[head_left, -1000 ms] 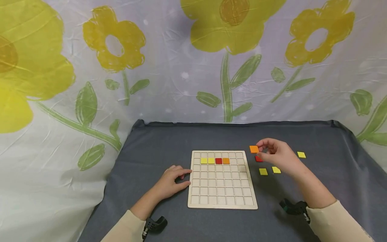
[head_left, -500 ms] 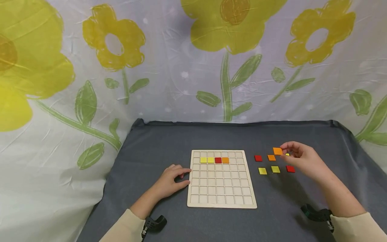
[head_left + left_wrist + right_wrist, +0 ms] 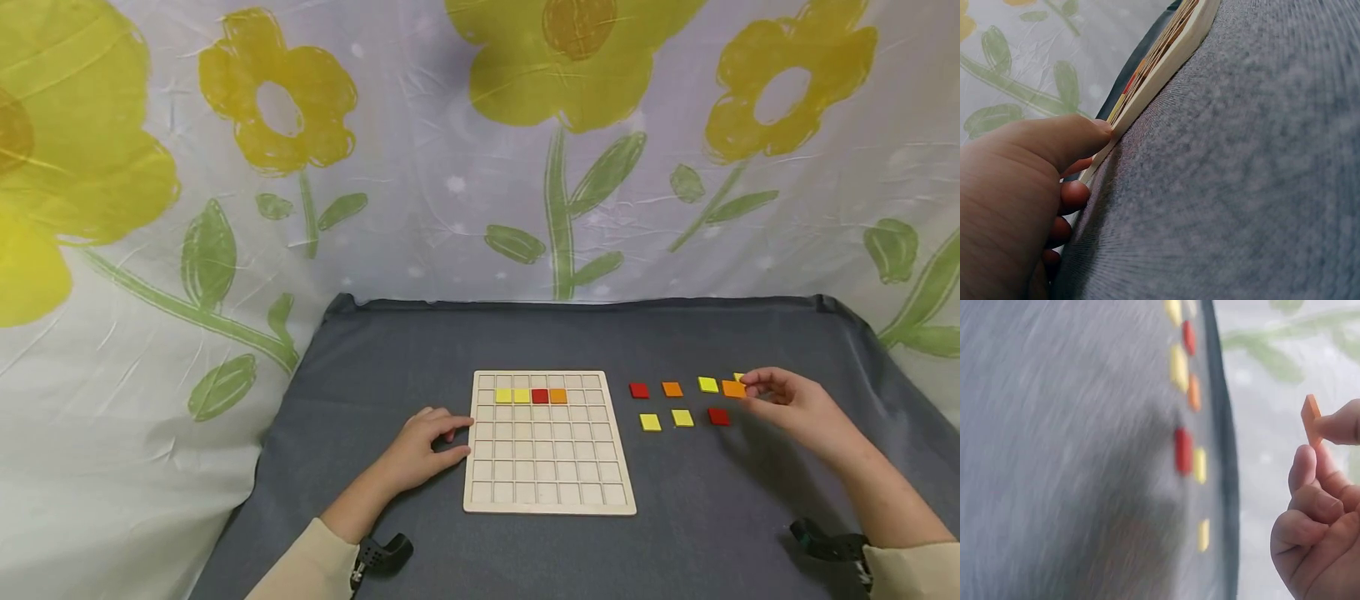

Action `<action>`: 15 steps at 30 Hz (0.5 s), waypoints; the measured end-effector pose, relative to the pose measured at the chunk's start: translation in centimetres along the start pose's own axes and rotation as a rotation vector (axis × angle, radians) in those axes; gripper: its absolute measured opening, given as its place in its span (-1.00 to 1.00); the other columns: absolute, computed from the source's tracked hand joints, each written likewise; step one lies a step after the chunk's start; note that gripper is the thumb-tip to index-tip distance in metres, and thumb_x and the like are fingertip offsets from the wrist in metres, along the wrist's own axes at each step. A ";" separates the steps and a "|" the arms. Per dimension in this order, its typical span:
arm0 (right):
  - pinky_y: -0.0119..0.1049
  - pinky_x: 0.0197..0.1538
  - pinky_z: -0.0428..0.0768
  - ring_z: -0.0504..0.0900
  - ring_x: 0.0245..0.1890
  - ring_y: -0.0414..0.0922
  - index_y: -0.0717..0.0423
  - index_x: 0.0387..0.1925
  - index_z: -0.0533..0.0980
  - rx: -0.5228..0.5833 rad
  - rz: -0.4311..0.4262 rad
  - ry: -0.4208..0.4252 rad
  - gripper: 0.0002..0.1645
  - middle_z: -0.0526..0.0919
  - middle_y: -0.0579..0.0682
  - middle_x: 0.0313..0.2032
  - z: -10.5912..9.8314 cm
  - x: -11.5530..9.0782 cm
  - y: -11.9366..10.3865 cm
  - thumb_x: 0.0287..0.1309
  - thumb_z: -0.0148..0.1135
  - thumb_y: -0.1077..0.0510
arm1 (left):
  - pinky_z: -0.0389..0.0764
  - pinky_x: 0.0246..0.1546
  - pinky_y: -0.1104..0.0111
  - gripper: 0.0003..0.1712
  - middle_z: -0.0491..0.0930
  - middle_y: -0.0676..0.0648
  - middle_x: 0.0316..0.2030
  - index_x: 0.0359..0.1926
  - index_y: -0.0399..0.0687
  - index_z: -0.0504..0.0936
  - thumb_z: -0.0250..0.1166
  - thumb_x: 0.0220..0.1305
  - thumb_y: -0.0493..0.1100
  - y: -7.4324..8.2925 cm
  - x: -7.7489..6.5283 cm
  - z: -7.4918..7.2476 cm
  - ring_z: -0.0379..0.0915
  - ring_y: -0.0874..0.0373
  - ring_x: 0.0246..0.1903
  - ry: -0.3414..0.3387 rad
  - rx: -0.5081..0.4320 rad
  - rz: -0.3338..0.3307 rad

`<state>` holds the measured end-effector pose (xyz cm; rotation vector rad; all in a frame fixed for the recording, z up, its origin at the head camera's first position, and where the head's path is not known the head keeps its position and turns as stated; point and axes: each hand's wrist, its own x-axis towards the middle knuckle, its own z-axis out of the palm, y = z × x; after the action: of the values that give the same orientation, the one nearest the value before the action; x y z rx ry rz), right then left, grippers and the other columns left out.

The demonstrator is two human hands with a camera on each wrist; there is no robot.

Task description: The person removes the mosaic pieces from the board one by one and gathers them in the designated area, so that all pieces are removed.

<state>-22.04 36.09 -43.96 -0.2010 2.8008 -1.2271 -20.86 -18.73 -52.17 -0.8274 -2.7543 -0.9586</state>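
My right hand (image 3: 802, 408) pinches an orange square tile (image 3: 733, 389) between thumb and fingertips, above the right part of the dark cloth. In the right wrist view the same orange tile (image 3: 1312, 420) stands out edge-on from the fingertips. My left hand (image 3: 423, 450) rests at the left edge of a wooden grid board (image 3: 551, 510), thumb and index fingertips against its side. The left wrist view has the thumb (image 3: 1079, 140) right at the board's rim. One row near the board's top holds two yellow tiles (image 3: 512, 396), a red tile (image 3: 540, 397) and an orange tile (image 3: 558, 396).
Right of the board lie loose tiles in two rough rows: red (image 3: 639, 390), orange (image 3: 672, 389) and yellow (image 3: 708, 384) behind, yellow (image 3: 682, 418) and red (image 3: 718, 417) nearer. Another yellow tile (image 3: 738, 377) is partly covered by the held one. A flowered curtain (image 3: 420, 167) hangs behind the table.
My right hand has carried the orange tile rightward, away from the board and past the loose tiles, uncovering several of them. My left hand stays at the board's edge.
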 end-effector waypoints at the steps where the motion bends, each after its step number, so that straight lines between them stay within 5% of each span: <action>1: -0.36 -0.22 0.60 0.56 -0.20 -0.27 0.34 0.20 0.42 -0.016 0.011 -0.006 -0.48 0.55 0.18 -0.01 -0.2 0.0 0.4 0.45 0.25 0.03 | 0.22 -0.22 0.31 -0.57 0.38 0.17 -0.40 0.16 0.03 0.71 0.47 0.30 -0.04 0.0 0.0 0.0 0.21 0.23 -0.34 0.001 -0.001 0.001; 8: -0.28 -0.27 0.54 0.52 -0.22 -0.10 0.38 0.15 0.44 -0.116 0.084 -0.052 -0.45 0.59 0.16 -0.09 -0.8 0.4 2.8 0.42 0.27 0.00 | 0.23 -0.23 0.31 -0.58 0.38 0.16 -0.40 0.16 0.03 0.72 0.48 0.29 -0.05 -0.2 0.1 0.1 0.22 0.22 -0.34 0.004 -0.001 0.006; 15: -0.30 -0.29 0.51 0.52 -0.29 -0.18 0.44 0.12 0.45 -0.118 0.090 -0.091 -0.50 0.61 0.12 -0.14 -1.3 0.5 5.1 0.43 0.26 0.07 | 0.22 -0.23 0.32 -0.58 0.37 0.18 -0.40 0.16 0.04 0.71 0.47 0.30 -0.04 -0.4 0.1 0.2 0.21 0.23 -0.34 0.004 -0.011 0.015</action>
<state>-23.11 40.38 -46.89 -0.1330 2.7729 -1.0090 -21.11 -18.84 -52.50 -0.8452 -2.7381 -0.9722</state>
